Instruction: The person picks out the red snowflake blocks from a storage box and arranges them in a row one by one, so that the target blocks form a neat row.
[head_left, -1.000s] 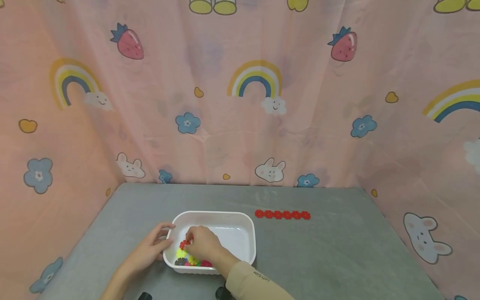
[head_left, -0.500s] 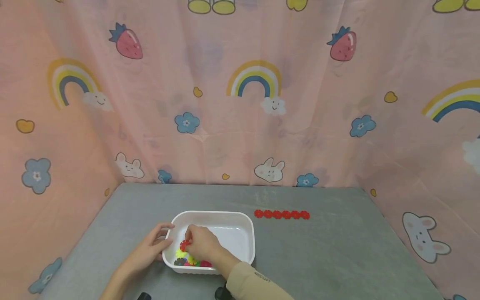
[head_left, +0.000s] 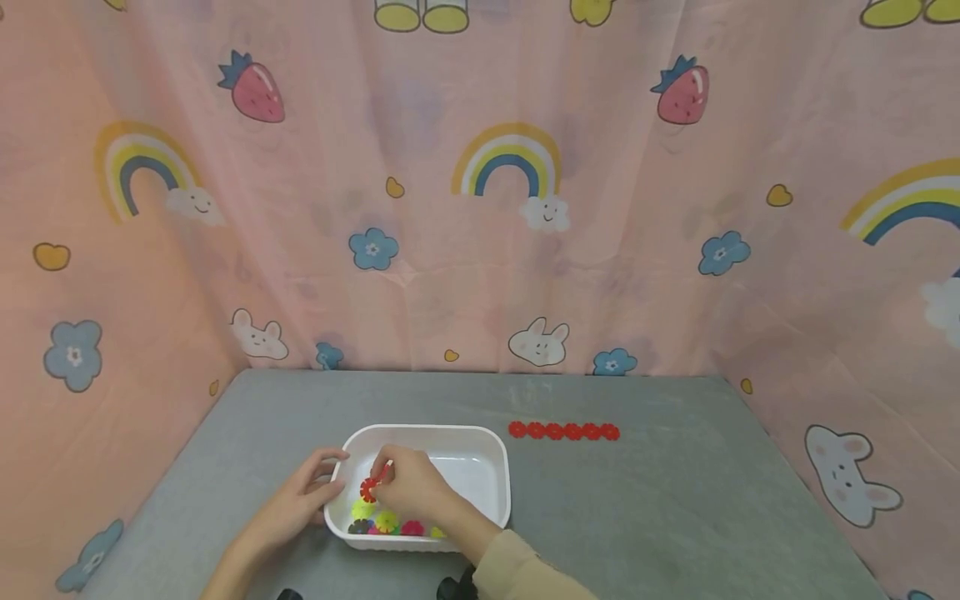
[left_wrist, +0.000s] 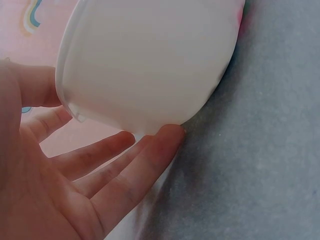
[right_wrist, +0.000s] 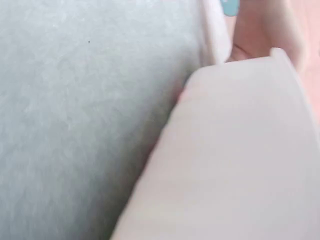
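Observation:
In the head view a white plastic tray (head_left: 468, 492) stands on the grey table, with flower-shaped plastic pieces gathered at its near left. My left hand (head_left: 300, 493) holds the tray's left end. In the left wrist view the thumb (left_wrist: 40, 86) reaches over the rim and the other fingers lie against the outer wall. Inside the tray my right hand (head_left: 411, 483) pinches a red flower-shaped piece (head_left: 368, 489); more red shows between its fingers. Below it lie yellow pieces (head_left: 386, 522), a dark grey one (head_left: 359, 527) and a crimson one (head_left: 412, 528).
A straight row of several red flower-shaped pieces (head_left: 564, 431) lies on the table (head_left: 660, 500) behind and right of the tray. A pink patterned curtain (head_left: 480, 275) hangs along the back and sides. Dark objects (head_left: 457, 586) show at the near edge.
My right forearm has shifted slightly right, uncovering more pieces along the tray's near side. More red now shows between the right fingers. The left hand keeps its place on the tray.

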